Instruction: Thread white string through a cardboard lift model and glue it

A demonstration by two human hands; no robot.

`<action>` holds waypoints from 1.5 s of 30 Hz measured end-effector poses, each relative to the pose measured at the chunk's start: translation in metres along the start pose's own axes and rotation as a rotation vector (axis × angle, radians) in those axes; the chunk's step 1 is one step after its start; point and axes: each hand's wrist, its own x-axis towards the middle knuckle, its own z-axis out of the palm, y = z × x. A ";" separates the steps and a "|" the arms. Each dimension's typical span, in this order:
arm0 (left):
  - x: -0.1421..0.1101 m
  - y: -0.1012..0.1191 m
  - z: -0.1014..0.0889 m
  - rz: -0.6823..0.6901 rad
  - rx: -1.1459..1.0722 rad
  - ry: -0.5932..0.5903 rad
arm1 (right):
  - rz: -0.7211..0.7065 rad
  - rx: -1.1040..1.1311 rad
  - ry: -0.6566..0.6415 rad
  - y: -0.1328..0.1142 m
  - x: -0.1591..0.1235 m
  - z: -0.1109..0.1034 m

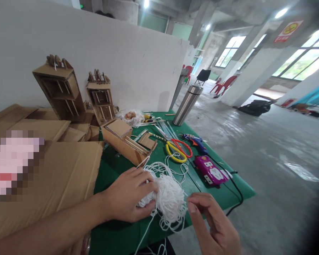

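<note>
My left hand point(129, 194) is wrapped around a loose bundle of white string point(170, 198) lying on the green table point(114, 233) near its front edge. My right hand point(212, 223) sits just right of the bundle, its thumb and fingers pinched on a strand of that string. Loose loops of string trail toward the yellow-handled scissors point(175, 153) and down over the table's front.
A cardboard box point(126, 141) lies behind the bundle, with two upright cardboard models point(61, 88) point(101, 95) and flat cardboard sheets point(55, 177) at left. Red-handled scissors point(183, 146), a blue glue gun point(196, 141), a pink power strip point(211, 170) and a steel flask point(187, 104) stand at right.
</note>
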 end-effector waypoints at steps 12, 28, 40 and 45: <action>0.000 0.000 -0.001 -0.002 0.004 -0.012 | 0.127 -0.086 -0.107 -0.004 0.000 0.016; 0.001 0.000 -0.001 0.003 0.010 -0.008 | 0.083 -0.084 -0.126 0.004 0.001 0.014; 0.002 0.001 -0.002 -0.003 -0.004 -0.004 | 0.153 0.030 0.009 -0.007 -0.001 0.013; 0.002 0.001 -0.002 -0.008 -0.006 -0.010 | 0.127 0.028 0.010 0.000 -0.005 0.008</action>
